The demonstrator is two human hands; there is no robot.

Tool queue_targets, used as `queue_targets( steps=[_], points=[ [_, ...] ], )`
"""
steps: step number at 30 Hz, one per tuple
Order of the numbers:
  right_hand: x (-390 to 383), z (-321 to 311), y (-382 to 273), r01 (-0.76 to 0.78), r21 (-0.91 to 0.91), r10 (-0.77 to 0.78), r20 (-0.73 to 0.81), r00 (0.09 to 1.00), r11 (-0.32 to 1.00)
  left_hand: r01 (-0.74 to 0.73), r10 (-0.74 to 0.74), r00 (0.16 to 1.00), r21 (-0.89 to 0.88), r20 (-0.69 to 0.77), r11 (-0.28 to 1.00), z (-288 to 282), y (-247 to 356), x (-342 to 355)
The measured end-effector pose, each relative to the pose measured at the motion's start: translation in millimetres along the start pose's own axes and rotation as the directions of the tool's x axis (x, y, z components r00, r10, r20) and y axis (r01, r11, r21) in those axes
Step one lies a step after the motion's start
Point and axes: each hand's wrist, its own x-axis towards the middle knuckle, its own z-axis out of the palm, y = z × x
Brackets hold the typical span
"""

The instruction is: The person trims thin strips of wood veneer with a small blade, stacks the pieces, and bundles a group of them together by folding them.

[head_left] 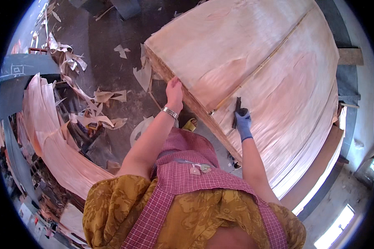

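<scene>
A tall stack of pale pinkish wood veneer sheets [253, 70] fills the view from the middle to the right. My left hand [174, 92], bare and with a metal watch at the wrist, is closed at the stack's near left edge; its fingertips are partly hidden. My right hand [244, 120], in a blue glove, grips a dark, narrow tool [238, 108] against the top sheet; its exact kind cannot be made out. Left of that hand, a long thin stick [259, 68] lies across the top sheet, one end near the stack's edge.
Torn veneer scraps [106, 97] litter the dark floor [108, 54] at the left. More veneer sheets [50, 124] hang over a frame at the far left, beside a grey metal machine part [27, 66]. A yellow shoe [190, 124] shows below the stack.
</scene>
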Motion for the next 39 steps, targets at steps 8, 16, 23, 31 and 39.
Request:
queue_targets(
  steps=[8, 16, 23, 31, 39],
  points=[
    [3.5, -11.7, 45.6, -0.107, 0.625, 0.022, 0.142, 0.99, 0.773, 0.179, -0.187, 0.982, -0.221, -0.014, 0.959, 16.4, 0.4, 7.8],
    [-14.5, -15.6, -39.8, -0.259, 0.772, -0.051, 0.352, 0.935, 0.581, 0.232, -0.238, 0.971, -0.131, -0.031, 0.964, 0.6, 15.9, 27.4],
    [2.1, 21.3, -103.6, -0.028, 0.096, 0.017, 0.11, 0.994, 0.995, 0.117, -0.116, 0.992, 0.012, -0.047, 0.993, 0.4, -6.1, 49.5],
    [13.0, 37.3, -88.2, -0.142, 0.376, 0.082, 0.171, 0.982, 0.915, 0.058, -0.055, 0.997, 0.058, -0.052, 0.997, 3.9, -15.2, 57.8],
    [4.9, 26.4, -100.3, -0.331, 0.477, 0.206, 0.296, 0.933, 0.814, 0.098, -0.101, 0.995, 0.098, 0.023, 0.99, -6.7, -2.4, 51.9]
  ],
)
